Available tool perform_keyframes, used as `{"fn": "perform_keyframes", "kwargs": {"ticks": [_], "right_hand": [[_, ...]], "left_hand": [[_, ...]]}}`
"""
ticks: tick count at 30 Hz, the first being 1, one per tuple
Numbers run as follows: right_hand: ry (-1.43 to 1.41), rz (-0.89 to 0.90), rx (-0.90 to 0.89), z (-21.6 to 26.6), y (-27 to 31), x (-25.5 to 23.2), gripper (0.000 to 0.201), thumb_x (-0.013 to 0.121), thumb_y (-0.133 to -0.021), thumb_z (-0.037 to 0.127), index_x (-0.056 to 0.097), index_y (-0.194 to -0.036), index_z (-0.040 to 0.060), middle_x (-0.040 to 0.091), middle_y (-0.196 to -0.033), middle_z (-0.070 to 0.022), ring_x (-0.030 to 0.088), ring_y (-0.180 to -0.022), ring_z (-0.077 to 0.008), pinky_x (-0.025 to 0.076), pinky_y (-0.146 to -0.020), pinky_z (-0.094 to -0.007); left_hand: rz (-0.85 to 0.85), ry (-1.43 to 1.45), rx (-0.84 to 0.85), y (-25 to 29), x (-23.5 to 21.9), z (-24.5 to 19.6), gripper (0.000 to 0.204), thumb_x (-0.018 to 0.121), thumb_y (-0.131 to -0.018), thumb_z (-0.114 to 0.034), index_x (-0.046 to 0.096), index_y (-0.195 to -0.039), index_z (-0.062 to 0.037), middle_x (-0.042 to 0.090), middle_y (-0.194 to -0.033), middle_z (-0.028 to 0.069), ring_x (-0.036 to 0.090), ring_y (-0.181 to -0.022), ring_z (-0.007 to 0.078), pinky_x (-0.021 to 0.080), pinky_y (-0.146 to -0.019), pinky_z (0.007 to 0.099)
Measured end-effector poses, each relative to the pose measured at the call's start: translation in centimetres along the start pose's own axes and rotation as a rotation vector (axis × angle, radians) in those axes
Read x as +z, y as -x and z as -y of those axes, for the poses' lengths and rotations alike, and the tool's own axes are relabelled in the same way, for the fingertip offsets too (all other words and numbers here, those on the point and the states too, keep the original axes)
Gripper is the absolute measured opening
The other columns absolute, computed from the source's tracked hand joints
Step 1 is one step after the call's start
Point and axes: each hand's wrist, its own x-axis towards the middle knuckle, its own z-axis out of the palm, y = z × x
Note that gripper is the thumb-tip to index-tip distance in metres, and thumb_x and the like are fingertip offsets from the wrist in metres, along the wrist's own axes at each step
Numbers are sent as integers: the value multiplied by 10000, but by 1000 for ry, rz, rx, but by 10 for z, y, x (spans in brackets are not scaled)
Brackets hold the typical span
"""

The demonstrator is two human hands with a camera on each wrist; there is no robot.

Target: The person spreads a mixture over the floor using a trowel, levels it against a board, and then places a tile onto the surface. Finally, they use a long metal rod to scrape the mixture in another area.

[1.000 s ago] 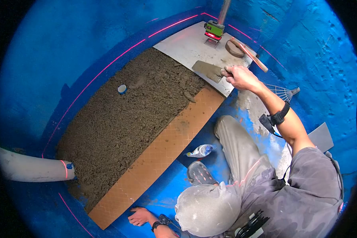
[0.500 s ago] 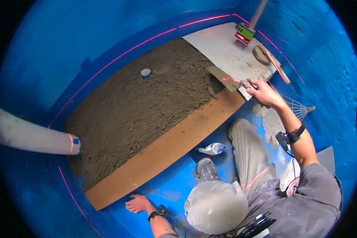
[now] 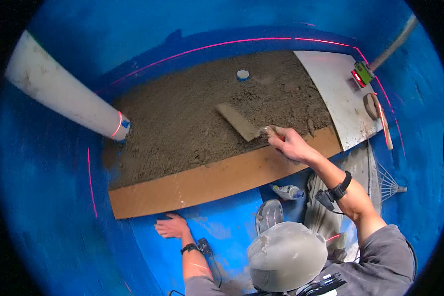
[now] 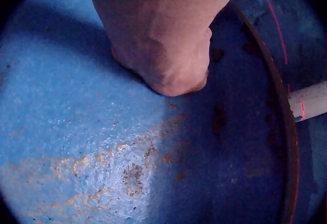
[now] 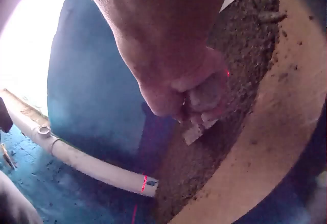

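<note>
My right hand [image 3: 290,144] grips the handle of a flat trowel [image 3: 236,121], whose grey-smeared blade lies over the rough wet mortar bed [image 3: 182,118]. In the right wrist view, the curled fingers of that right hand [image 5: 189,91] hide most of the handle, and a light bit of the trowel [image 5: 193,134] shows beyond them. My left hand [image 3: 171,227] rests on the blue floor [image 3: 222,209], just outside the brown board [image 3: 222,170] that edges the mortar. From the left wrist, the left hand [image 4: 163,71] is seen from behind, its fingers mostly hidden.
A white pipe [image 3: 64,91] meets the mortar at left, and a small capped pipe end [image 3: 242,75] pokes out of it. On a white panel [image 3: 325,91] sit a green laser level [image 3: 362,74] and a wooden-handled tool [image 3: 384,121]. A plastic bag [image 3: 287,192] lies near the shoe.
The right hand has carried the trowel from the white panel, across the mortar's right corner, to over the middle of the bed. The head view has swung right; the left hand stays on the floor.
</note>
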Motion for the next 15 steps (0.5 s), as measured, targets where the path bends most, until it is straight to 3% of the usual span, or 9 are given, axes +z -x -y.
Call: {"fn": "perform_keyframes", "kwargs": {"ticks": [2,6,7,9,11,15], "right_hand": [[29,234,189,38,-7,9,339,629,-1014,268,623,-1204,-14,624,-802,-23,578,-750,-131,506,-685,-358],[-117,96,139,47,-25,53,357,606,-1025,305,624,-1184,-14,607,-786,-39,584,-744,-124,511,-673,-368],[-67,164,227,55,-24,64,392,584,-1033,326,625,-1246,-1,674,-828,-96,668,-783,-212,539,-724,-402],[43,139,-18,41,-17,108,412,578,-1027,339,627,-1292,27,726,-937,-198,720,-897,-337,552,-797,-457],[-97,109,-156,41,-3,157,430,582,-1010,346,628,-1310,41,717,-1038,-274,710,-1003,-413,546,-860,-503],[-134,403,-205,75,3,185,385,606,-978,325,605,-1208,15,702,-1012,-280,689,-989,-456,528,-834,-543]], "left_hand": [[65,49,-8,-2,-10,-1,527,620,-951,-421,558,-1264,-1,527,-1403,210,489,-1263,393,398,-1022,513],[92,45,-21,-2,-17,-5,535,622,-952,-418,555,-1283,-2,519,-1413,217,484,-1273,395,388,-1044,508],[94,40,-29,-2,-13,-3,535,622,-952,-418,555,-1283,-2,519,-1413,217,484,-1273,395,388,-1044,508],[-10,39,17,-1,-5,-1,544,624,-951,-425,551,-1295,-9,529,-1388,207,494,-1258,385,395,-1027,506],[57,11,-3,-3,-15,1,545,613,-953,-439,552,-1293,-18,536,-1374,196,502,-1241,378,401,-1011,500],[127,-62,-25,-2,-15,-5,547,570,-961,-488,557,-1276,-42,555,-1311,159,525,-1172,354,419,-949,476]]}}
